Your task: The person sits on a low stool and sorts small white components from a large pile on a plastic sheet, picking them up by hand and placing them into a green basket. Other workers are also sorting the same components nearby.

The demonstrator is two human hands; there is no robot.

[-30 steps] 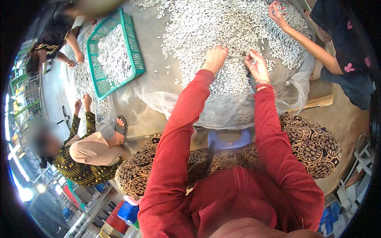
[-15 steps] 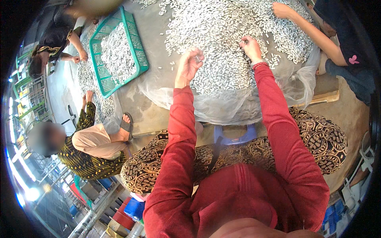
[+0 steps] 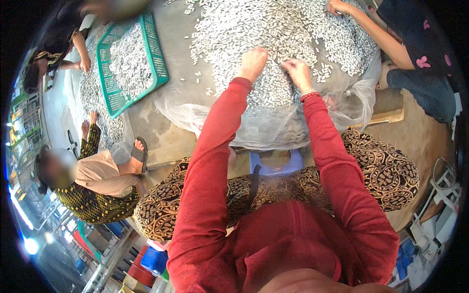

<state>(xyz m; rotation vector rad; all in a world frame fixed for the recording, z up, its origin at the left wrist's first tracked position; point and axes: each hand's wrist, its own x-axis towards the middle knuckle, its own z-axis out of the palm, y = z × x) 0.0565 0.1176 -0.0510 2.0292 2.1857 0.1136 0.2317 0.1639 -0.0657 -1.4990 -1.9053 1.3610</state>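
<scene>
A broad pile of small silvery metal pieces (image 3: pixel 273 93) lies on a clear plastic sheet (image 3: pixel 224 129) in front of me. My left hand (image 3: pixel 254 62) is over the pile with its back up and its fingers curled down; what they hold, if anything, is hidden. Just to the right, my right hand (image 3: pixel 298 74) has its thumb and fingers pinched together near the pieces. Anything between those fingertips is too small to make out. The two hands are apart, separated by a narrow strip of pieces.
A green plastic basket (image 3: pixel 160 73) of similar pieces stands at left. One co-worker's hand (image 3: pixel 339 7) touches the pile at far right. Other co-workers sit along another heap (image 3: pixel 110 126) on the left. A blue plastic stool (image 3: pixel 276 167) is by my knees.
My left hand has turned from palm-up, with a small metal piece in its fingers, to back-up, moving right over the pile. My right hand has shifted slightly nearer. The whole view has moved a little.
</scene>
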